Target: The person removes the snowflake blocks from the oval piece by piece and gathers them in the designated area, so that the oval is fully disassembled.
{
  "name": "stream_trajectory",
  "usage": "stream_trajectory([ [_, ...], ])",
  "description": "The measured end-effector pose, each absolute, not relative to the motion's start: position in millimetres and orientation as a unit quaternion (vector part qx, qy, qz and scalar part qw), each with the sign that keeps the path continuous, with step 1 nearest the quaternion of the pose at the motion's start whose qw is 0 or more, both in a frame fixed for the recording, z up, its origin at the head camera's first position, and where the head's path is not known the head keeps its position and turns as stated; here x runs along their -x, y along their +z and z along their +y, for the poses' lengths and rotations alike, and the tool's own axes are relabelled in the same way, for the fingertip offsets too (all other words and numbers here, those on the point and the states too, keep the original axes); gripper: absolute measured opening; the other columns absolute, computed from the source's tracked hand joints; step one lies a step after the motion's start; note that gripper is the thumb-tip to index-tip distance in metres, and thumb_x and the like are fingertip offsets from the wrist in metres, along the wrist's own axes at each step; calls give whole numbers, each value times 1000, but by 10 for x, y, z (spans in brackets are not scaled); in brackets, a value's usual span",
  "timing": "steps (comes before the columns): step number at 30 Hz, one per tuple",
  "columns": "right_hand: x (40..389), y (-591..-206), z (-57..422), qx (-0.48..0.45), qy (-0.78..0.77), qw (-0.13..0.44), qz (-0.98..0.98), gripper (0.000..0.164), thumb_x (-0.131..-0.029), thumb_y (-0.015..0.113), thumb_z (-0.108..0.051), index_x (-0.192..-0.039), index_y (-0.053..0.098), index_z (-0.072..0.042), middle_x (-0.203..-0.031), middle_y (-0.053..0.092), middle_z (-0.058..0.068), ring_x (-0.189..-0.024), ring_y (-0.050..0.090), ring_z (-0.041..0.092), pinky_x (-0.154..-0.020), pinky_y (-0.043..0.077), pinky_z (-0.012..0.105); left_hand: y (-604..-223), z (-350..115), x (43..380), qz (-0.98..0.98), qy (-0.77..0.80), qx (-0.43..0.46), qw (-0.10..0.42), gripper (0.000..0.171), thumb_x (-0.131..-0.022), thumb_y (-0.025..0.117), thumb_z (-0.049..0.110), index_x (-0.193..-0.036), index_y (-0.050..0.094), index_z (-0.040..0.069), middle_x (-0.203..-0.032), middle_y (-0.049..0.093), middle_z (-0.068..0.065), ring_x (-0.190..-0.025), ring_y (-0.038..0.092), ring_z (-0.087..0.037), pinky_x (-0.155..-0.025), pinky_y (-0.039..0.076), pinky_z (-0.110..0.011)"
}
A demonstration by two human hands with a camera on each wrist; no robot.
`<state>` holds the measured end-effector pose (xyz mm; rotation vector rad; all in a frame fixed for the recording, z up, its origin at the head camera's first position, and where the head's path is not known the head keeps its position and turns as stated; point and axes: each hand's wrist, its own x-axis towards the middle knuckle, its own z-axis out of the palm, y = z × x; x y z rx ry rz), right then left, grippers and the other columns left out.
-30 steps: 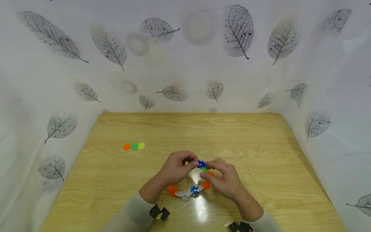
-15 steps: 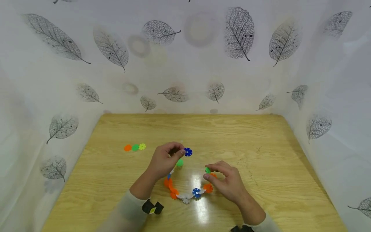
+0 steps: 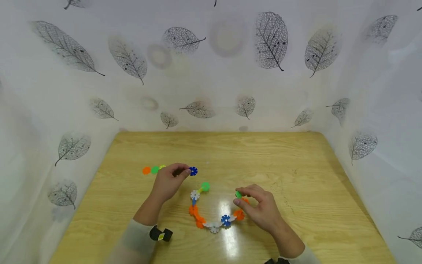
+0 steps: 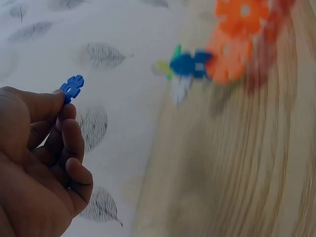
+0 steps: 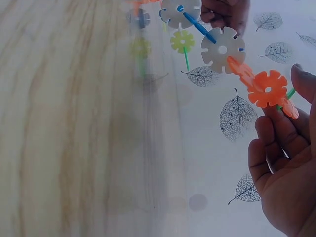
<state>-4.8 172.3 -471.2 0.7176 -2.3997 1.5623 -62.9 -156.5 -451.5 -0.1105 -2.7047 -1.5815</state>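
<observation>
Dark blue, the disc (image 3: pixel 193 171) is pinched in the fingers of the left hand (image 3: pixel 168 182), over the bench (image 3: pixel 273 154), in the head view. Well to its right and nearer the person, the right hand (image 3: pixel 260 205) clamps a green piece (image 3: pixel 238 194) ending the chain (image 3: pixel 214 228), a U open toward the far side; its other green end (image 3: pixel 205 186) lies nearer the disc. Left wrist view: the disc, tilted, shows notches and a centre hole. Right wrist view: the green piece, mostly hidden, adjoins an orange disc (image 5: pixel 268 90).
</observation>
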Motion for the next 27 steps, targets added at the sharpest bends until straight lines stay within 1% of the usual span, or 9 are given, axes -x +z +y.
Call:
stream_trajectory([
  [5, 55, -4741, 1731, -242, 523, 91, -812, 27, -88, 84, -11, -114, 77, -16, -104, 76, 2, -98, 69, 14, -78, 58, 41, -4595, -1869, 682, -877, -481, -13, 4, 27, -101, 71, 36, -113, 75, 12, -104, 72, -3, -92, 63, -21, -79, 54, -36],
  [11, 39, -4751, 1732, -241, 523, 90, -813, 27, -89, 83, -12, -115, 77, -15, -103, 76, 3, -97, 68, 14, -79, 56, 34, -4697, -2221, 723, -882, -469, -51, 2, 37, -102, 66, 44, -118, 73, 11, -107, 70, -6, -95, 60, -23, -79, 52, -32],
  [16, 39, -4733, 1714, -240, 528, 82, -811, 27, -90, 83, -13, -116, 77, -16, -104, 76, 4, -98, 68, 15, -80, 56, 31, -4747, -2514, 718, -883, -459, -100, 5, 43, -104, 62, 45, -123, 71, 7, -110, 68, -10, -96, 58, -24, -75, 51, -27],
  [21, 57, -4709, 1698, -243, 526, 85, -810, 28, -90, 83, -13, -117, 77, -15, -105, 75, 2, -98, 67, 15, -79, 56, 34, -4776, -2751, 704, -876, -453, -166, 17, 45, -104, 62, 41, -126, 71, 3, -111, 69, -14, -96, 62, -23, -71, 51, -23],
  [23, 60, -4701, 1702, -243, 523, 86, -812, 28, -90, 83, -13, -117, 77, -15, -105, 75, 2, -98, 67, 15, -79, 57, 35, -4794, -2818, 706, -869, -455, -196, 21, 43, -104, 61, 39, -126, 71, 3, -112, 69, -14, -96, 62, -23, -73, 50, -25],
  [27, 55, -4689, 1738, -231, 518, 95, -818, 28, -89, 84, -13, -116, 77, -16, -105, 76, 2, -97, 67, 14, -80, 57, 35, -4830, -2908, 734, -854, -465, -230, 20, 44, -105, 59, 40, -129, 69, 4, -120, 66, -15, -103, 59, -25, -82, 49, -33],
])
